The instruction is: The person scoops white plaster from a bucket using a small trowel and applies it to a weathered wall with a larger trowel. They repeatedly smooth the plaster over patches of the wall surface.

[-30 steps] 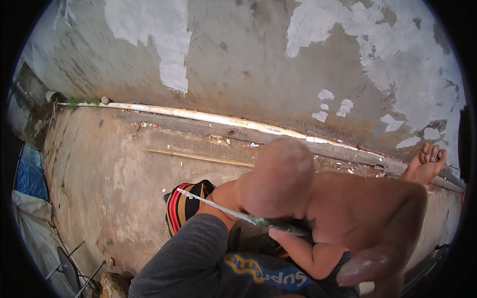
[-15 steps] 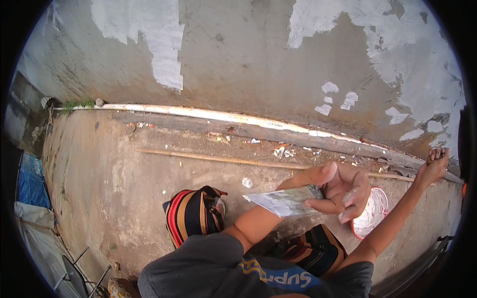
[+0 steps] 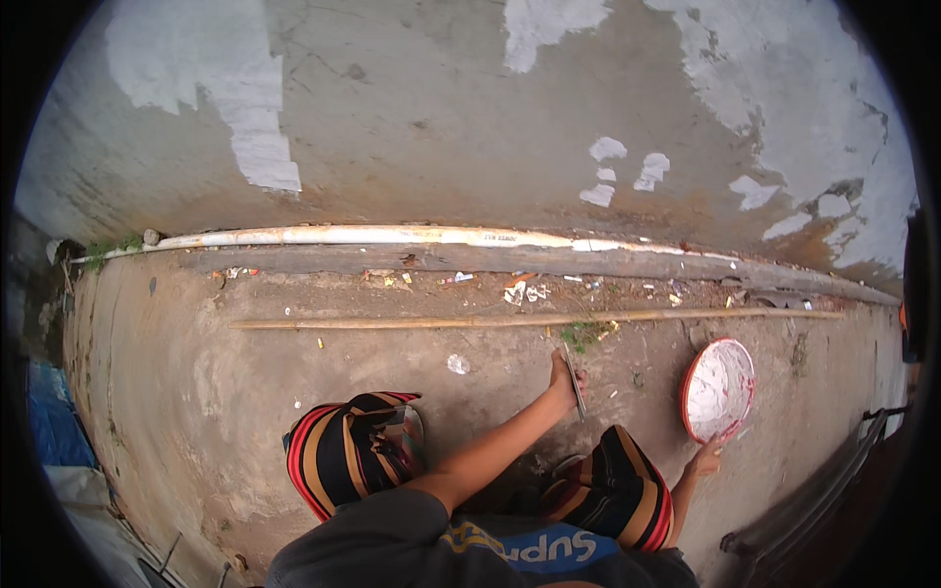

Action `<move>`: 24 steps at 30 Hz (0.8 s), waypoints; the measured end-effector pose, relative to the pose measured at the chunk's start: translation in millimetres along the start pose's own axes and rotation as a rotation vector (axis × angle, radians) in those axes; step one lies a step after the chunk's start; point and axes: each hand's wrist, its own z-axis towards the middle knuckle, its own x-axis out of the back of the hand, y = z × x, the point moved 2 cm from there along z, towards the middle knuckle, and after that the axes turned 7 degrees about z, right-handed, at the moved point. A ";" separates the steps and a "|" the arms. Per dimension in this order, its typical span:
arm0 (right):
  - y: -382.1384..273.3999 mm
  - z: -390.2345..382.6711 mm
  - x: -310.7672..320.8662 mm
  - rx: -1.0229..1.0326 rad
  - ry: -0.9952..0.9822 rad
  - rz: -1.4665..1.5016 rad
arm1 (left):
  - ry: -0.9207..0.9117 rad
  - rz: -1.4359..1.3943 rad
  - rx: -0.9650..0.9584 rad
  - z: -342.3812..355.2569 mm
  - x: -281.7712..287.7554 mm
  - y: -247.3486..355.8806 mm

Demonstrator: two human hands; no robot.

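My left hand (image 3: 565, 380), its arm reaching forward between my knees, is closed on a thin flat spreader plate (image 3: 574, 382), which appears almost edge-on above the ground. To the right, a round basin (image 3: 684, 397) with a red rim holds a white, paste-like compound (image 3: 720, 387). At the basin's near edge, my right hand (image 3: 708, 457) is closed on the rim. Part of that hand's grip is too small to make out.
A grey wall (image 3: 412, 118) with white patches rises ahead. Along its foot runs a white pipe (image 3: 392, 235). A long bamboo pole (image 3: 412, 321) lies on the concrete ground among litter. Blue sheeting (image 3: 57, 416) hangs at the left; dark metal bars (image 3: 823, 500) stand at the right.
My left hand has lowered away from my face with the plate, turning it edge-on. My right hand has come down from the far right to the basin's rim. The view has shifted slightly right.
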 end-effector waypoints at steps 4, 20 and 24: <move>-22.3 -33.0 -25.1 -0.384 -0.247 0.544 | 0.079 -0.025 -0.260 8.6 2.0 26.6; -67.9 -41.1 24.7 -0.209 -0.264 0.823 | -0.351 -0.046 -0.227 -29.7 -28.1 58.1; -98.0 -49.1 61.7 -0.210 -0.568 0.924 | -0.454 0.024 -0.401 -39.5 -29.4 89.9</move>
